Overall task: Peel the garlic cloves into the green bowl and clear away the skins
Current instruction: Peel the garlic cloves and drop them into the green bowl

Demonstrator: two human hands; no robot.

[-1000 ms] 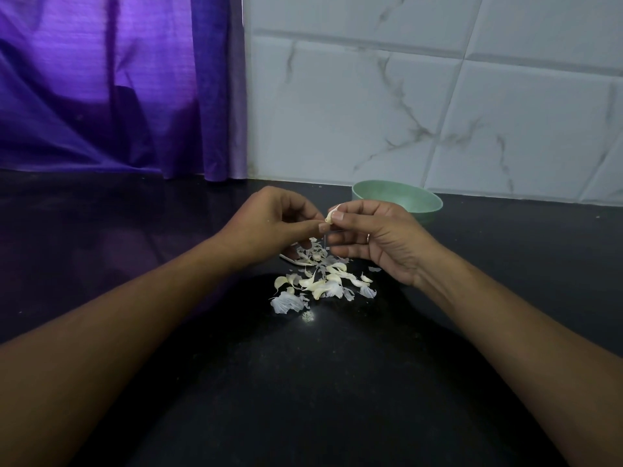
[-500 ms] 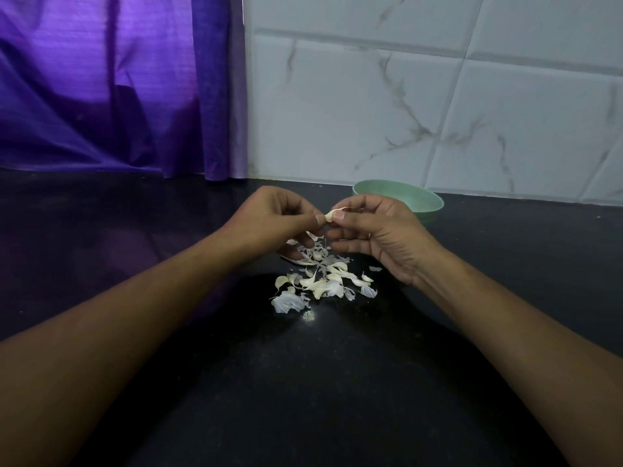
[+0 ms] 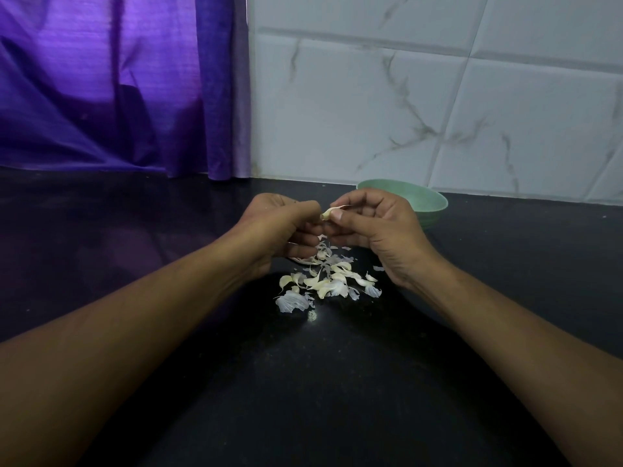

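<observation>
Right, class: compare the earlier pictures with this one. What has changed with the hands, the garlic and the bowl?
Very little. The left hand and right hand keep pinching the garlic clove; its strip of skin now peels away rightward. The garlic pile and green bowl stayed put.

The black counter (image 3: 337, 382) carries garlic skins (image 3: 323, 281) and green bowl (image 3: 428, 207).

The person's 2 arms are bare along all that shows, the left forearm (image 3: 151, 318) and the right forearm (image 3: 499, 325) alike. The left hand (image 3: 279, 224) and right hand (image 3: 381, 227) are bare too. The right thumb's nail (image 3: 336, 214) is short.
</observation>
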